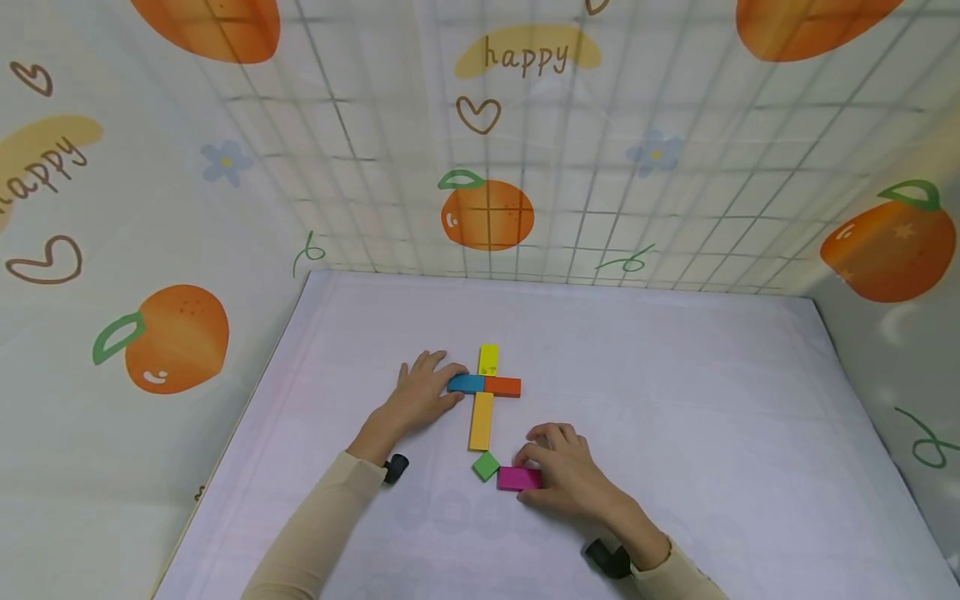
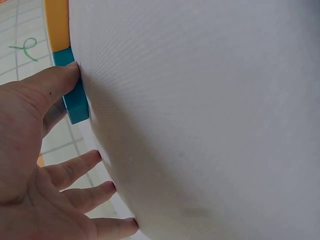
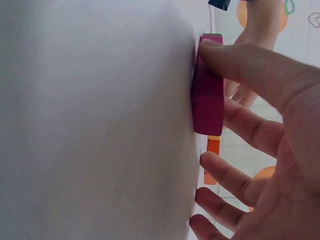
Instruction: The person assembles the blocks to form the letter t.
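My left hand (image 1: 422,393) pinches a blue block (image 1: 467,383) between thumb and index finger, as the left wrist view confirms; the other fingers rest spread on the table. That block's right end meets an orange-red block (image 1: 503,387). Above them stands a bright yellow block (image 1: 488,358), and a longer amber block (image 1: 481,422) runs downward, so the four form a cross. Below, a green square block (image 1: 486,467) lies turned on its corner. My right hand (image 1: 567,473) grips a magenta block (image 3: 207,112) by its long sides, its left end close against the green one.
A white cloth-covered table (image 1: 675,400) carries the blocks. Behind and beside it hangs a curtain (image 1: 555,183) printed with oranges, hearts and flowers. Dark wrist devices sit by the left cuff (image 1: 396,468) and the right cuff (image 1: 609,558).
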The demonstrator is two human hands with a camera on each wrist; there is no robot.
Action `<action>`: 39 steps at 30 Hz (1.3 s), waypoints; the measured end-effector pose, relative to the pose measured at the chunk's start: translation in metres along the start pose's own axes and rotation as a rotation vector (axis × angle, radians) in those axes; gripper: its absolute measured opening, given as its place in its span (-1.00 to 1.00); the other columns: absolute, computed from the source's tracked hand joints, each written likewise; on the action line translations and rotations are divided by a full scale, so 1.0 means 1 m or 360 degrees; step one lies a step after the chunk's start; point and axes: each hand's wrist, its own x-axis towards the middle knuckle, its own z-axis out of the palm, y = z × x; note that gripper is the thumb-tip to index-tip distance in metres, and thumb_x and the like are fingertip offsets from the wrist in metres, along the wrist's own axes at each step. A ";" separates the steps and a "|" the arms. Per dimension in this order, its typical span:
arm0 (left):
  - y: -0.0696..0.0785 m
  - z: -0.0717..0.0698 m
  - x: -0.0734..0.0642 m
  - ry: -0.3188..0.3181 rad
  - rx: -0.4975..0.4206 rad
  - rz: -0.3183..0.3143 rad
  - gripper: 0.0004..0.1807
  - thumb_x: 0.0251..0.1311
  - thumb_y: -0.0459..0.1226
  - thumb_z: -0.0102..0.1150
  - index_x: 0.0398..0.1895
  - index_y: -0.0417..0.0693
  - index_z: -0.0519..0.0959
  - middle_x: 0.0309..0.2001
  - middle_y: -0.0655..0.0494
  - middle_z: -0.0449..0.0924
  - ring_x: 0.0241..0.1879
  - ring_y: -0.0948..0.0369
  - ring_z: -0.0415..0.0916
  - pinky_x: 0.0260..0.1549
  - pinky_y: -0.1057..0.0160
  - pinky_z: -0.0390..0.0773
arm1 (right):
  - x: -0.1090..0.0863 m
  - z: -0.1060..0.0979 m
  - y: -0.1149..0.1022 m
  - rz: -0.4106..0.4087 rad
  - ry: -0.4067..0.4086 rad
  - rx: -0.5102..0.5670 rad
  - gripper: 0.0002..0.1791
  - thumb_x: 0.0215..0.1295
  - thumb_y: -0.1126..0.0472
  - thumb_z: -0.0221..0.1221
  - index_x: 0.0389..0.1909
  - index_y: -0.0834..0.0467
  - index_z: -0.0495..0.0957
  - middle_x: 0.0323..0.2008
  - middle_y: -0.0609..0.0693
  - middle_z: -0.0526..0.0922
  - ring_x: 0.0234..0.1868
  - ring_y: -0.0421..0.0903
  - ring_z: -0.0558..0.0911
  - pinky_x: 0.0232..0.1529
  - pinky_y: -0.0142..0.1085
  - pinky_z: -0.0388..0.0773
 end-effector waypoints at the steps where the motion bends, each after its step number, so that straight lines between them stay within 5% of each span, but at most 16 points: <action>1: 0.000 0.000 0.000 -0.0004 0.0002 -0.0003 -0.56 0.37 -0.01 0.21 0.29 0.29 0.49 0.48 -0.12 0.18 0.47 -0.24 -0.03 0.28 -0.47 -0.06 | 0.000 0.000 0.000 0.0001 -0.0001 0.0001 -0.59 -0.06 -0.01 0.55 -0.17 -0.17 0.62 0.13 0.04 0.44 0.22 0.12 0.28 0.03 0.07 0.33; 39: -0.003 0.000 -0.003 0.0005 -0.0048 -0.0030 -0.44 0.32 -0.01 0.26 0.37 0.20 0.43 0.48 -0.08 0.20 0.48 -0.10 0.02 0.33 -0.40 -0.05 | -0.005 -0.005 0.003 0.0039 0.0000 0.0155 -0.54 -0.03 -0.04 0.54 -0.08 -0.13 0.64 0.15 -0.01 0.44 0.24 0.09 0.29 0.10 0.12 0.31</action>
